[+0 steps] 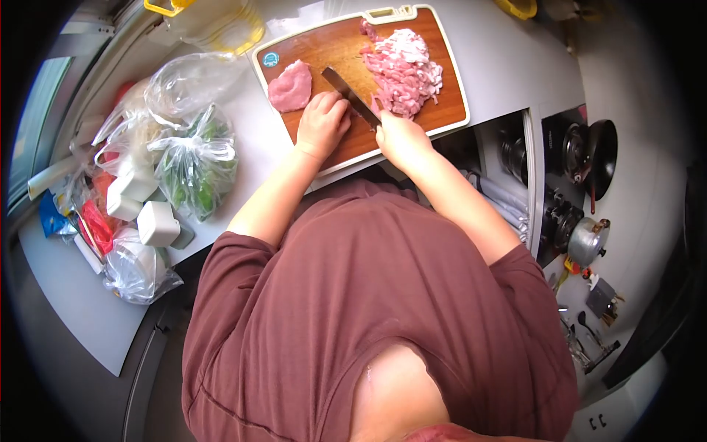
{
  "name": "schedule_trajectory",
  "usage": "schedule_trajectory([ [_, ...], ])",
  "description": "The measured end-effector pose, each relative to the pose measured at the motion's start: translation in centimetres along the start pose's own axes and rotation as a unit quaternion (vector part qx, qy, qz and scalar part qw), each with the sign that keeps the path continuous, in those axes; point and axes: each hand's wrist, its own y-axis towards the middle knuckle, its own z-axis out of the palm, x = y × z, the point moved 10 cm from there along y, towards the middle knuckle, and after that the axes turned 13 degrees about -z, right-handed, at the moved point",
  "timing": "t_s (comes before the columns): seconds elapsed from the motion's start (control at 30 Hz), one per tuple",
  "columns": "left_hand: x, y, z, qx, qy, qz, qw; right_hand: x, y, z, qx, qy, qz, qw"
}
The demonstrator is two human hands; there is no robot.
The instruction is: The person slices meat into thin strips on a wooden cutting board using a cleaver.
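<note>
My right hand (pixel 402 140) is closed round the handle of a knife (pixel 349 93), whose dark blade points up and left over the brown cutting board (pixel 331 51). Against the blade's left side, my left hand (pixel 322 121) rests with its fingers curled and pressed together; whatever lies under the fingertips is mostly hidden. A flat slice of pink meat (pixel 291 87) lies on the board to the left of that hand. Right of the knife is a pile of cut meat strips (pixel 405 72), pink and whitish.
Left of the board are clear plastic bags, one with green vegetables (pixel 197 162), and white containers (pixel 157 223). A yellow-rimmed clear container (pixel 224 26) stands behind. At the right are a stove with a black pan (pixel 602 160) and a metal pot (pixel 588 241).
</note>
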Motion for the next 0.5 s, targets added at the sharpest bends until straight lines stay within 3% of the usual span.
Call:
schedule_trajectory([
  [0.13,0.1,-0.3,0.5,-0.001,0.02,0.018,1.0,1.4,2.7,0.5,-0.067,-0.003,-0.047,0.997],
  [0.27,0.2,-0.4,0.8,0.009,0.048,0.033,0.998,1.4,4.7,0.6,-0.043,-0.006,-0.022,0.999],
  [0.4,0.0,-0.4,0.5,-0.005,0.053,0.023,0.998,-0.6,-0.1,1.3,0.024,0.007,0.033,0.999],
  [0.5,0.0,-0.4,0.5,-0.011,0.053,0.032,0.998,-1.1,-1.1,1.1,0.006,0.025,0.033,0.999],
])
